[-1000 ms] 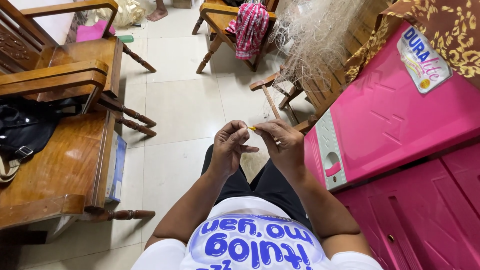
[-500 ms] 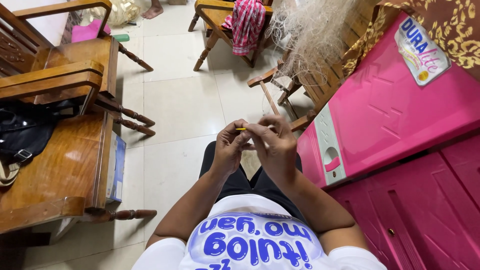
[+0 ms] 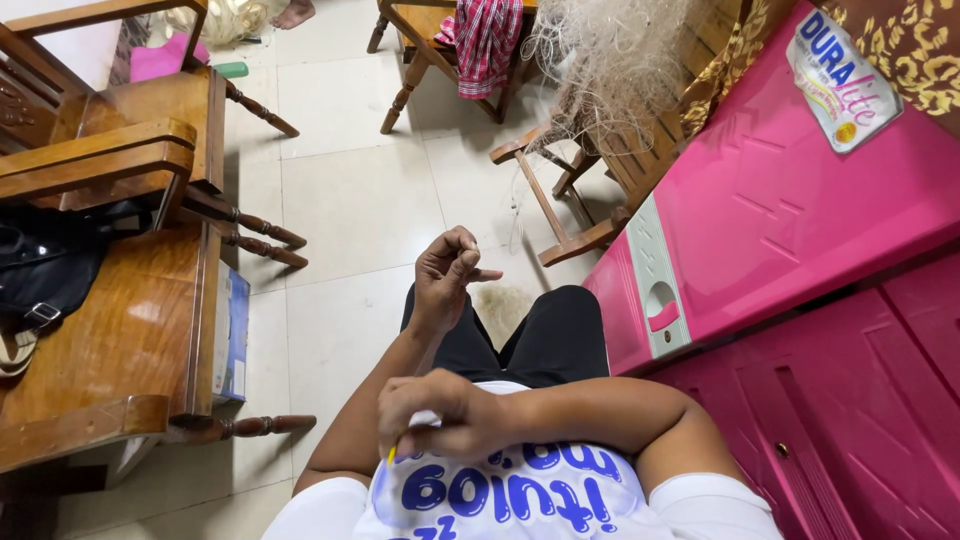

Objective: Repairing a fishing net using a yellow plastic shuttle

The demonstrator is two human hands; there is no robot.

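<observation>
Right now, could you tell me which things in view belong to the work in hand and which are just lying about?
In hand: left hand, pinched shut, its hold too fine to see; right hand, closed on a small yellow tool; pale net heaped nearby.
Lying about: black bag, checked cloth, wooden bench, pink cabinet.

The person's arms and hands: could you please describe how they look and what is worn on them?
Both arms are bare from the short white sleeves of a T-shirt down to the hands. The left hand and the right hand wear no gloves, and no rings, watch or bracelets show. The shirt front carries large blue lettering.
</observation>
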